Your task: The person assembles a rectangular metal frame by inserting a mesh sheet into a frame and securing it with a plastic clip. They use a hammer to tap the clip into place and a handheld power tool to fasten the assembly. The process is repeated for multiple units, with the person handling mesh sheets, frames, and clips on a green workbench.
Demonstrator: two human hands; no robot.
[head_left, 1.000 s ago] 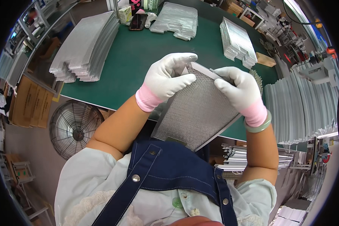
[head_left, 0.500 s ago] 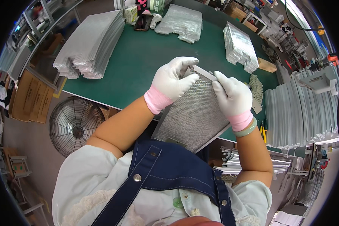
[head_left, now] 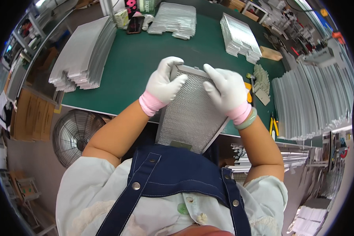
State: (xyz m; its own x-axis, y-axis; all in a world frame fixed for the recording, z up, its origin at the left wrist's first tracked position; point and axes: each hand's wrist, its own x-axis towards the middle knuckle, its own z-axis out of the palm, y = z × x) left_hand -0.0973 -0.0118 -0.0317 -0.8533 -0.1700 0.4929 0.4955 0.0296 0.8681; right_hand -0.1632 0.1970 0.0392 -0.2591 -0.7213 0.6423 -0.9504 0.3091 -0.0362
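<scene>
A rectangular metal mesh filter panel (head_left: 190, 114) with a thin metal frame leans from my lap up over the near edge of the green table (head_left: 145, 59). My left hand (head_left: 164, 82), in a white glove with a pink cuff, grips the panel's top left corner. My right hand (head_left: 226, 90), gloved the same way, presses on the top right part of the frame. Both hands hold the far edge strip of the frame between them.
Stacks of mesh sheets lie at the left (head_left: 84, 55), the far middle (head_left: 173, 19) and the far right (head_left: 240, 37) of the table. Long metal strips (head_left: 310, 102) pile up at the right. A floor fan (head_left: 72, 135) stands below the table's left edge. Yellow-handled pliers (head_left: 273, 126) lie by my right wrist.
Both hands have come closer together on the panel's top edge. The loose frame strip that stuck up between them now lies flat along the top of the panel.
</scene>
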